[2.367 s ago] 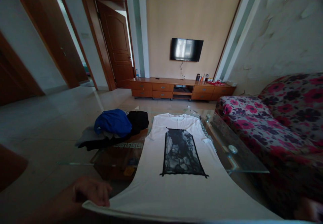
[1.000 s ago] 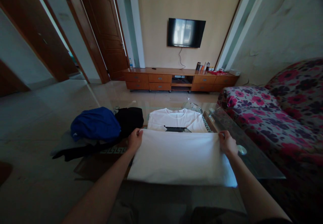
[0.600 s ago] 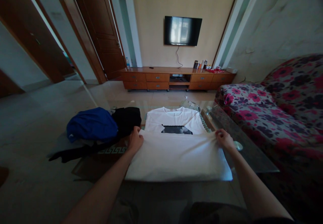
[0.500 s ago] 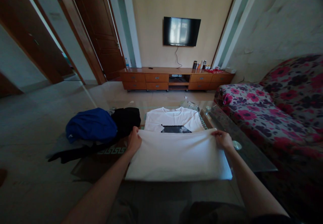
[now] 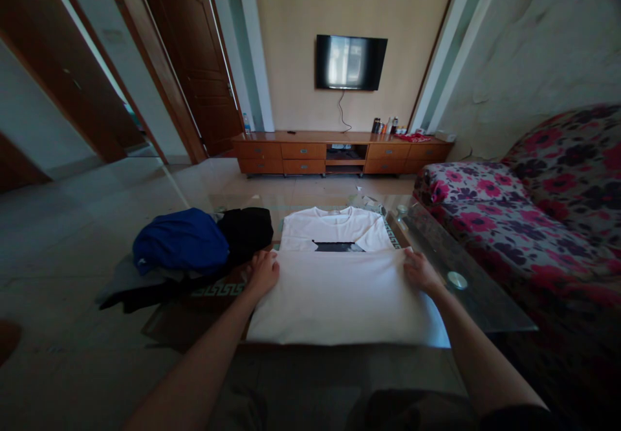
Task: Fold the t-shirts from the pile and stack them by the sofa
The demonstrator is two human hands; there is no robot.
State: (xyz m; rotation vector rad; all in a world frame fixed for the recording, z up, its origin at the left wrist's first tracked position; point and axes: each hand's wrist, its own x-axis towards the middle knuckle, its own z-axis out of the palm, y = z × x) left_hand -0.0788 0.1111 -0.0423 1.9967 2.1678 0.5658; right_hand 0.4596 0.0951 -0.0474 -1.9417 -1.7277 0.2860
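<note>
A white T-shirt point(image 5: 347, 298) lies on the glass table, its lower part folded up over the front. The fold's upper edge partly covers a dark printed picture, and the round neckline faces away from me. My left hand point(image 5: 264, 272) is closed on the left corner of that folded edge. At the opposite corner, my right hand point(image 5: 421, 270) grips the cloth with bent fingers. Beside my left hand sits a heap of clothes, with a blue garment point(image 5: 180, 240) on top and a black one point(image 5: 246, 232) next to it.
The glass table point(image 5: 490, 305) reaches out to the right, with a round metal disc point(image 5: 457, 280) on it. A flowered sofa point(image 5: 524, 224) stands on the right. Across the room are a low wooden cabinet point(image 5: 303, 153) and a wall television point(image 5: 350, 62).
The folded edge has come down flatter and covers slightly more of the dark print. Both hands have drawn a little closer together, still at the corners.
</note>
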